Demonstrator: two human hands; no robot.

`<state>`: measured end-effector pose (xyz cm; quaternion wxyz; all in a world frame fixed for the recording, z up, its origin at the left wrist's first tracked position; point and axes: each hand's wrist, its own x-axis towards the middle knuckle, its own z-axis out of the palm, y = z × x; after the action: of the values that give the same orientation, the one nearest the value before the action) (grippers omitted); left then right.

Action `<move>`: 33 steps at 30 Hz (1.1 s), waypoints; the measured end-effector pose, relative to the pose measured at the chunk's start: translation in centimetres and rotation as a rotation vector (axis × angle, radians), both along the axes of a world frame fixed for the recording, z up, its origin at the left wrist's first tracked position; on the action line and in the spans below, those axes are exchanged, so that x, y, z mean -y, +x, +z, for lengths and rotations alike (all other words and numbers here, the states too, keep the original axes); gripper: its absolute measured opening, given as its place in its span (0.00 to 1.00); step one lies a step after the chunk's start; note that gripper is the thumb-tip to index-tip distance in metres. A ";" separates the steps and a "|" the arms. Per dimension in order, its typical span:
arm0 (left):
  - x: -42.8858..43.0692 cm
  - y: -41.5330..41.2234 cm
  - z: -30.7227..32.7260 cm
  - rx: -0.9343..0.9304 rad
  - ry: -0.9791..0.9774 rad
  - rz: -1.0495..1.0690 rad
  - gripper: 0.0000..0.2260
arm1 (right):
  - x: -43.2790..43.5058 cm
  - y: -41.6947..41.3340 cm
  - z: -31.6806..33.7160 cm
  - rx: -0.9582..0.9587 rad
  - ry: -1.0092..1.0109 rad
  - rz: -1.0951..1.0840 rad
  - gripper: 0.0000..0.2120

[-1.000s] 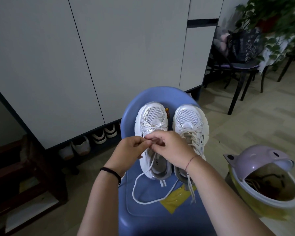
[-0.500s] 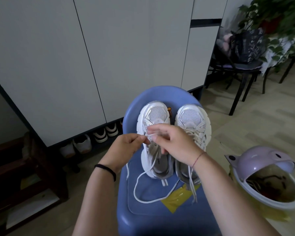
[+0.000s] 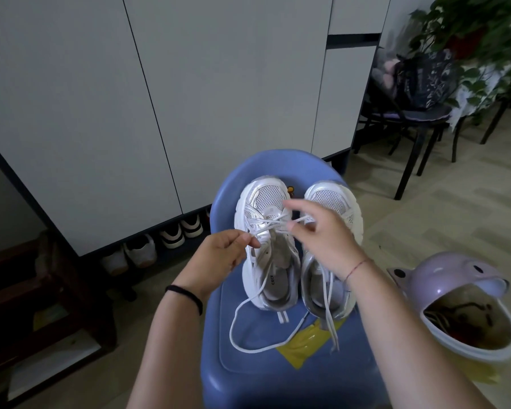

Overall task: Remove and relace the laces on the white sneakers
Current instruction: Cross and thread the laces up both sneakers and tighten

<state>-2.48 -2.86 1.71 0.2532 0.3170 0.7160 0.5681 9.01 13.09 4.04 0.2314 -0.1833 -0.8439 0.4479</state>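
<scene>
Head cam: white sneakers (image 3: pixel 267 249) sit side by side on a blue chair (image 3: pixel 278 376), toes toward its back edge; left hand (image 3: pixel 219 261) and right hand (image 3: pixel 322 231) each pinch the left shoe's lace (image 3: pixel 273 224)

There is only one camera. It sits on the person's head and looks forward and down, from close above. The blue chair (image 3: pixel 278 364) fills the middle and bottom, right under the camera. Both arms reach in from the bottom edge. The wide lens also catches the white cupboard doors (image 3: pixel 101 98) behind and the floor (image 3: pixel 440 216) off to the right.
</scene>
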 end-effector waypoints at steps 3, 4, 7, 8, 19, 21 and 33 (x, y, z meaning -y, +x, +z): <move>-0.7 0.5 0.2 0.016 0.022 -0.023 0.14 | 1.6 -0.7 -0.5 0.075 0.020 0.140 0.10; -0.8 0.6 0.2 0.015 0.019 -0.040 0.14 | 1.7 -0.9 -0.7 0.071 0.029 0.129 0.07; -0.6 0.4 0.1 0.005 -0.011 -0.066 0.14 | 0.9 -1.0 -0.8 -0.003 0.046 0.006 0.03; -0.5 0.4 0.1 0.005 -0.016 -0.068 0.14 | 0.5 -1.0 -0.8 -0.040 0.037 -0.047 0.03; -1.8 0.9 0.1 0.080 0.009 -0.026 0.07 | 1.1 -1.6 -1.0 -0.083 0.031 -0.092 0.06; -1.8 0.7 0.2 0.031 0.043 0.059 0.08 | 1.1 -1.7 -0.9 -0.074 0.065 -0.090 0.05; -1.9 0.9 -0.1 0.231 0.065 0.092 0.03 | 1.3 -2.2 -1.2 -0.106 0.184 -0.116 0.09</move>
<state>-1.61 -0.93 1.63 0.2972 0.2241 0.6771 0.6349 6.85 11.83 2.83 0.3173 -0.1859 -0.8559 0.3636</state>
